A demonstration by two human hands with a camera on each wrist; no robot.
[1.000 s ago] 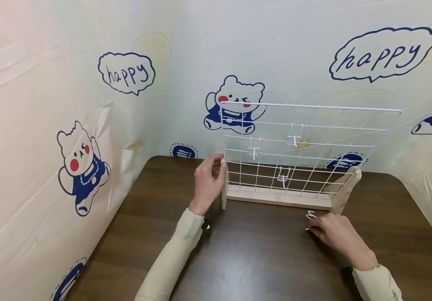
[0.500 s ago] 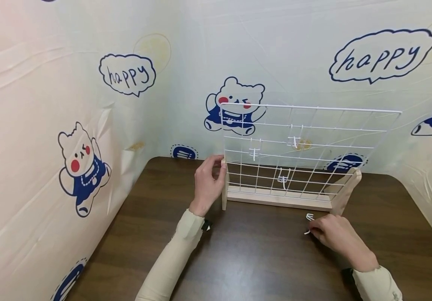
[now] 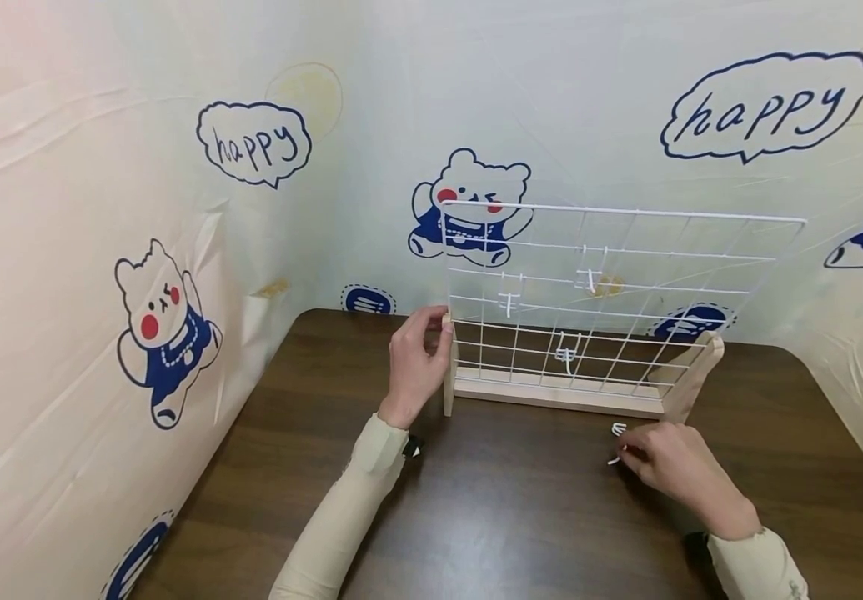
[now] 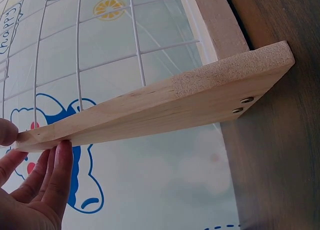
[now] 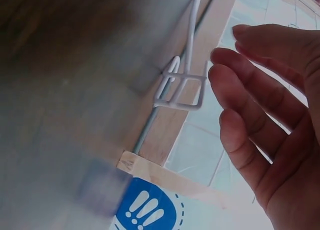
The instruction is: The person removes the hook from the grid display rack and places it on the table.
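Observation:
A white wire grid rack (image 3: 559,397) on a wooden stand stands on the brown table. My left hand (image 3: 418,358) holds the upper end of its left wooden side panel (image 4: 150,110), thumb on one face and fingers on the other in the left wrist view. In front of the rack's right end, my right hand (image 3: 679,467) is low over a loose white wire hook (image 5: 185,76). Its fingertips are bent loosely right beside the hook; a gap shows between thumb and fingers, and whether they touch it I cannot tell. From the head view, the hook's middle is hidden by the fingers.
White hooks hang on the grid: one on the left (image 3: 509,303), an upper one (image 3: 590,281) and a lower one (image 3: 566,355). Behind the table (image 3: 491,500) rises a pale printed curtain (image 3: 371,167), also along both sides.
The loose hook has turned slightly and shifted a little beneath my right fingers. My left hand keeps its hold on the side panel, and the rack stays put.

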